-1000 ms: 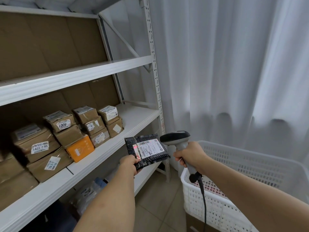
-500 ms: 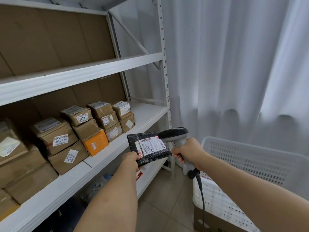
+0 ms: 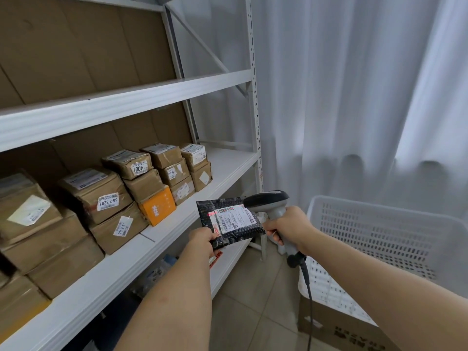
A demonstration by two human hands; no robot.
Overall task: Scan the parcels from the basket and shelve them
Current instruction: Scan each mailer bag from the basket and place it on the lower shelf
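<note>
White curtains hang behind a metal shelf [image 3: 162,239] stacked with brown boxes [image 3: 106,196] on our left, and a white basket [image 3: 379,231] stands to our right. Our left hand [image 3: 202,240] pinches the near corner of a dark padded parcel [image 3: 229,221], holding it up in front of the shelf edge with its white label [image 3: 234,217] facing us. Our right hand [image 3: 288,228] is wrapped around the grip of a scanner [image 3: 268,202], whose head sits just beside the parcel's upper right corner and points left across it. A red line lies along the barcode end of the label, so we judge the scan is under way; whether it has registered we cannot tell. The parcel's long side runs left to right, tilted slightly down toward us. For shelving, the left hand is the nearer one: the bare stretch of shelf lies just beyond and left of the parcel, past the orange box [image 3: 157,206].
</note>
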